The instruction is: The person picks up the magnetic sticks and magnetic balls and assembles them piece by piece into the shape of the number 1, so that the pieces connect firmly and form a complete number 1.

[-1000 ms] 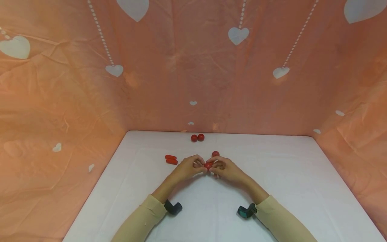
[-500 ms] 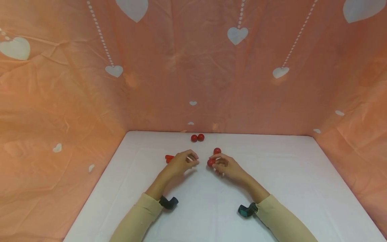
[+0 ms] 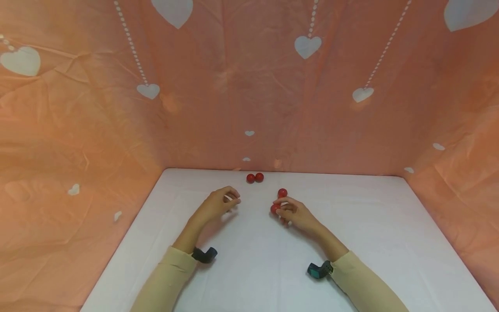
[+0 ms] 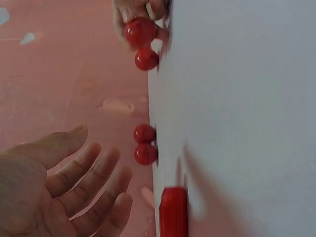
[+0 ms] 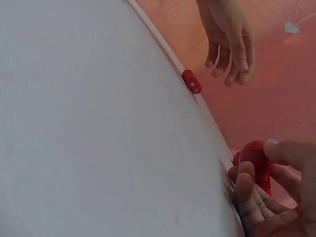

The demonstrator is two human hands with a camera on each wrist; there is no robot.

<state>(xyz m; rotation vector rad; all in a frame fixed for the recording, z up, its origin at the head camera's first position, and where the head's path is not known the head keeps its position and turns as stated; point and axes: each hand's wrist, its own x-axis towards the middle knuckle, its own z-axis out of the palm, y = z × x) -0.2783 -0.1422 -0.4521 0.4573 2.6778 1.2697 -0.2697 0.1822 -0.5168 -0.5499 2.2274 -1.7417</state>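
Observation:
My right hand (image 3: 298, 214) pinches a red ball-and-rod piece (image 3: 275, 209) between thumb and fingers. One ball (image 3: 282, 193) of it sticks out on the far side, and the fingers cover part of the rest. In the left wrist view a short red neck joins the two balls (image 4: 140, 31). My left hand (image 3: 218, 203), fingers loosely bent and holding nothing, hovers to the left. Under it lie short red rods (image 5: 191, 81) with pale dots on the end, seen from the right wrist and hidden by the hand in the head view.
Two loose red balls (image 3: 255, 178) sit side by side near the back edge of the white table (image 3: 351, 242). Behind the table hangs an orange cloth (image 3: 273, 108) with white hearts. A dark wrist camera (image 3: 204, 255) sits on each forearm.
My left hand has let go of the ball-and-rod piece and moved left over the red rods, covering them. My right hand keeps its hold and has shifted slightly right with the piece.

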